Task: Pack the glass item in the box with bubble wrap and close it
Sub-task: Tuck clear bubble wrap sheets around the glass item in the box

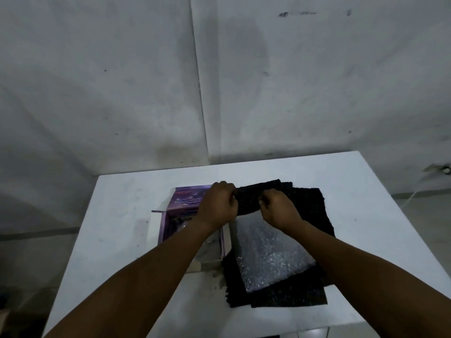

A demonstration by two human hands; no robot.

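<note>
A purple printed box (181, 203) lies open on the white table (127, 215), with its flaps spread. To its right a sheet of clear bubble wrap (271, 254) lies on black bubble wrap sheets (310, 213). My left hand (217, 203) and my right hand (278, 208) both grip a rolled bundle of black bubble wrap (247, 200) at the far edge of the sheets. The glass item is hidden; I cannot tell whether it is inside the roll.
The table stands in a corner between two stained white walls (219, 81). Its right part (378, 215) and front left are bare. A cable and a small fitting (445, 170) show at the far right by the floor.
</note>
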